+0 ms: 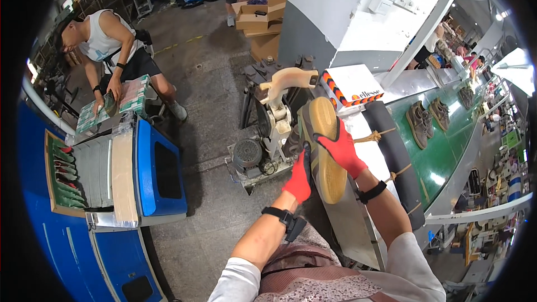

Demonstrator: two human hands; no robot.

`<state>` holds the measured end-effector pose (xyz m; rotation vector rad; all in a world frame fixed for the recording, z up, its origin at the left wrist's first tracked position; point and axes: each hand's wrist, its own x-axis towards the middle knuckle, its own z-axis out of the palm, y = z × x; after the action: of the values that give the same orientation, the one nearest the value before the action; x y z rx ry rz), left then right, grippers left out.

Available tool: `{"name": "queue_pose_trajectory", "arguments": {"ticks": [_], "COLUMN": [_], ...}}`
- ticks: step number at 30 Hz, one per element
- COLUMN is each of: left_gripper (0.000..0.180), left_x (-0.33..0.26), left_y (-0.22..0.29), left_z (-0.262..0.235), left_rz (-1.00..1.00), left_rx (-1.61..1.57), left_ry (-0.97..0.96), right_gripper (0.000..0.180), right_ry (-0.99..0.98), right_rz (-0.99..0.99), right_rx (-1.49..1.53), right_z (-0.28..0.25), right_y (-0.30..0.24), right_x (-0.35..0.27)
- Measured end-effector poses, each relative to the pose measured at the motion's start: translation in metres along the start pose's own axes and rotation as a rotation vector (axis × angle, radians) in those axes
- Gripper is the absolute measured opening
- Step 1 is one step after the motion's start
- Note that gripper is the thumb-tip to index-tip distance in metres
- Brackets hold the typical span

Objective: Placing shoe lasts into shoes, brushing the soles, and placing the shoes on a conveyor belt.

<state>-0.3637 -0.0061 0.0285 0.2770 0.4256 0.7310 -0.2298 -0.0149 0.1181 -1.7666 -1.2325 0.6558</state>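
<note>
A shoe (323, 146) with a tan rubber sole is turned sole-up in front of me, its toe pointing toward a cream-coloured machine (277, 113) with a motor at its base. My left hand (300, 176), in a red glove, grips the shoe's side near the heel end. My right hand (342, 148), also red-gloved, wraps over the sole's right edge. Both wrists wear black straps. The shoe's upper is mostly hidden behind the sole and hands.
A green conveyor belt (447, 151) at right carries several brown shoes (418, 124). An orange-and-white shoebox (351, 85) lies beside the machine. A blue machine (148, 170) stands at left. A seated person (109, 50) works at a table at the far left. Cardboard boxes (258, 14) are stacked behind.
</note>
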Motion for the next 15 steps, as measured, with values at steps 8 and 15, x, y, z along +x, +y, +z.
{"name": "queue_pose_trajectory", "arguments": {"ticks": [8,15], "left_gripper": [0.071,0.057], "left_x": [0.017,0.019], "left_y": [-0.013,-0.033], "left_z": [-0.006,0.001], "left_rz": [-0.027,0.067], "left_rx": [-0.302,-0.364], "left_ry": [-0.097,0.031], "right_gripper": [0.107,0.078], "right_ry": [-0.247,-0.095], "right_rz": [-0.007,-0.106], "right_rx": [-0.741,-0.399], "right_z": [0.012,-0.004], "right_y": [-0.054,-0.044], "right_x": [0.041,0.003]}}
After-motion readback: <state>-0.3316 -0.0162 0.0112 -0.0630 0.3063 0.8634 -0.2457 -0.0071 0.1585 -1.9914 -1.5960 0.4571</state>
